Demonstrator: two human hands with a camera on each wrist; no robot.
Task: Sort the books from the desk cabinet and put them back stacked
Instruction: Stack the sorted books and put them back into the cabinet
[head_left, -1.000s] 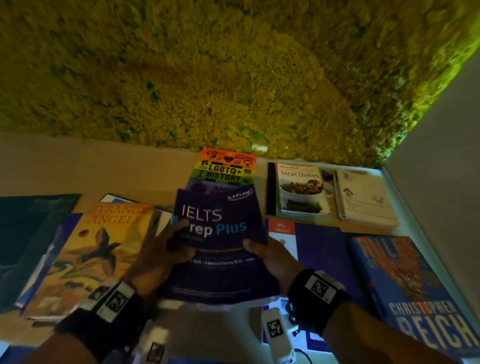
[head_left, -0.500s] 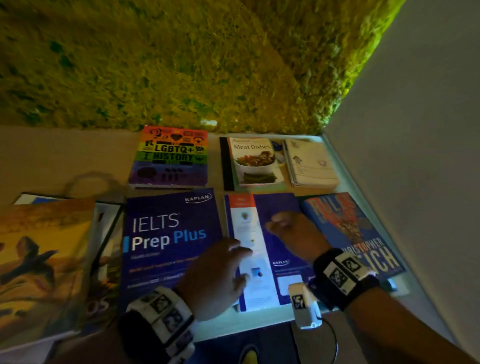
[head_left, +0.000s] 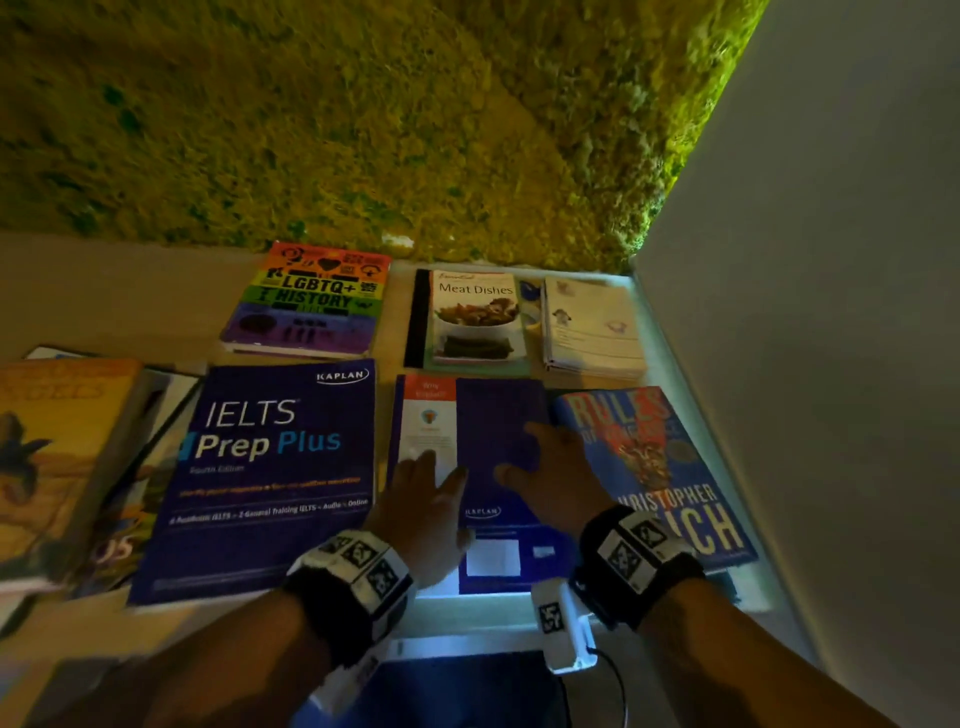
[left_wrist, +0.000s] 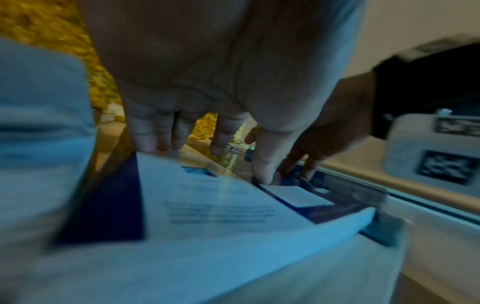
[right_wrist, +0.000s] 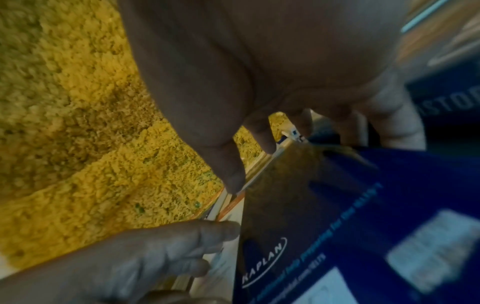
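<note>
A purple Kaplan book (head_left: 496, 415) lies back cover up on the desk (head_left: 130, 296), between the IELTS Prep Plus book (head_left: 265, 478) and a blue Christopher Reich novel (head_left: 670, 467). My left hand (head_left: 428, 488) rests on its white strip with straight fingers. My right hand (head_left: 548, 460) lies flat on its purple part. In the left wrist view the left hand (left_wrist: 228, 131) touches the blurred cover (left_wrist: 207, 205). The right hand's (right_wrist: 257, 131) fingertips reach down onto the Kaplan cover (right_wrist: 337, 205).
Along the back lie an LGBTQ+ History book (head_left: 311, 301), a Meat Dishes cookbook (head_left: 475, 322) and a white booklet (head_left: 592, 332). A yellow-orange book (head_left: 52, 457) tops a pile at left. A moss wall (head_left: 311, 130) stands behind, a plain wall (head_left: 805, 364) at right.
A second ago both hands held the IELTS Prep Plus book up. It now lies flat on the desk, and both hands have moved right onto the back-cover Kaplan book.
</note>
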